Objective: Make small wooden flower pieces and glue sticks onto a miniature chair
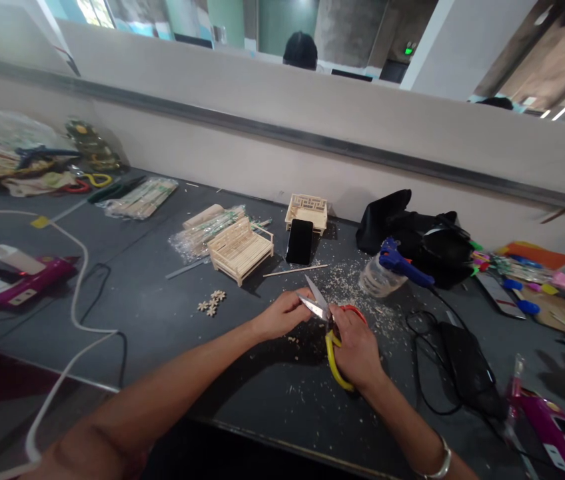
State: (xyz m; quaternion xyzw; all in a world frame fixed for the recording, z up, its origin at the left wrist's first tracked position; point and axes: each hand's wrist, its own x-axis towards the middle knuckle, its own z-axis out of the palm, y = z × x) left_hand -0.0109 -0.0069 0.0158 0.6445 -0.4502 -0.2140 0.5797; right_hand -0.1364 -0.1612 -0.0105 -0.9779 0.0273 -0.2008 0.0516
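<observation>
My right hand (356, 347) grips a pair of scissors (330, 327) with yellow and red handles, blades apart and pointing up and left. My left hand (285, 312) is pinched at the blade tips, holding something small that I cannot make out. Both hands are over a dark table (162, 320) strewn with wood shavings (347, 280). Behind them lies a thin wooden stick (295, 270). A small bench of wooden sticks (240, 250) stands to the left, and a black phone (299, 241) leans on a little stick-built box (307, 212).
A blue glue gun (402, 263) rests on a plastic jar, black bags (412, 233) behind it. Black cables and an adapter (467, 363) lie right. Small wooden flowers (211, 302), stick packets (137, 199), a white cable (77, 287) and a pink gadget (22, 280) lie left. A partition wall runs behind.
</observation>
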